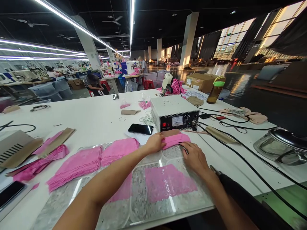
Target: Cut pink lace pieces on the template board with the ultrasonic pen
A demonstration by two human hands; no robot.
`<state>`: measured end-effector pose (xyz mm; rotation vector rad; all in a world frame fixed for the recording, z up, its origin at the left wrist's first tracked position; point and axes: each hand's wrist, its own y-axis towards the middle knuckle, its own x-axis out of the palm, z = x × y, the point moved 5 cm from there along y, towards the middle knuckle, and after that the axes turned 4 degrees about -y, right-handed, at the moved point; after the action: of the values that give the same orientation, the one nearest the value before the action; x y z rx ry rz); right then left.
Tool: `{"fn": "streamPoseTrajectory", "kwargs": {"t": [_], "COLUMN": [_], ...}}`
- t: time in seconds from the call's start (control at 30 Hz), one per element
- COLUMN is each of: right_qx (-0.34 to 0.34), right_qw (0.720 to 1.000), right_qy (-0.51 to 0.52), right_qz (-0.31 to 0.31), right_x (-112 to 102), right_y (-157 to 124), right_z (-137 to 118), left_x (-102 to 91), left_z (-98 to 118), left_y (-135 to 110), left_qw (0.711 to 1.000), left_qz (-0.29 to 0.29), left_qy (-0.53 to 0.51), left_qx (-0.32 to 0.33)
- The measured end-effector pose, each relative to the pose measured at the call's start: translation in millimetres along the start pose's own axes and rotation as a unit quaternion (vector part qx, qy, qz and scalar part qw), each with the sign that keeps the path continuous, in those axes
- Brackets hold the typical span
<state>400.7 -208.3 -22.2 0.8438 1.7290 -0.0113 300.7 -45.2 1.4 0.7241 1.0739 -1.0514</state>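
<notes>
My left hand (155, 143) is closed on the left end of a folded pink cloth stack (176, 140), which has brown card (169, 133) along its far side. At the stack's near right edge, my right hand (194, 156) is closed around a thin dark tool (183, 147), mostly hidden by the fingers. Beneath both hands lies a clear sheet (139, 179) over a grey, marbled surface. Layered pink cloth pieces (79, 164) sit to the left, beside another pink pile (120, 150). A single pink piece (169, 183) shows nearer me, apparently under the clear sheet.
Behind the cloth stands a control box (175, 110) with a dial and black cables (230, 147). A black phone (140, 128) lies beside it. To the right are a glass-lidded pot (283, 147) and a brown bottle (216, 92). Pink strips with card (48, 153) lie left.
</notes>
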Motion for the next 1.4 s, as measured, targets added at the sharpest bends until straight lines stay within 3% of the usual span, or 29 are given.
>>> {"fn": "streamPoseTrajectory", "kwargs": {"t": [0.23,0.53,0.77,1.03,1.23,1.4], "right_qx": [-0.074,-0.134,-0.126,-0.076,-0.017,0.023], "right_qw": [0.996,0.988,0.984,0.976,0.971,0.966], "right_qy": [0.042,0.071,0.113,0.185,0.219,0.238], "right_qz": [-0.023,-0.038,-0.052,-0.086,-0.094,-0.095], "right_x": [1,19,35,34,36,39], "right_y": [15,35,38,40,42,43], "right_z": [-38,-72,-62,-51,-43,-34], "left_x": [0.9,-7.0,-5.2,-5.6,-6.6,-15.3], "left_z": [-14,-30,-32,-37,-36,-24], "left_y": [19,36,43,46,44,28], "left_qw": [0.997,0.985,0.981,0.983,0.991,0.994], "left_qz": [-0.029,-0.050,-0.005,0.004,0.002,0.022], "left_qy": [-0.067,-0.147,-0.166,-0.157,-0.125,-0.105], "left_qx": [-0.031,-0.075,-0.104,-0.091,-0.052,0.031]}}
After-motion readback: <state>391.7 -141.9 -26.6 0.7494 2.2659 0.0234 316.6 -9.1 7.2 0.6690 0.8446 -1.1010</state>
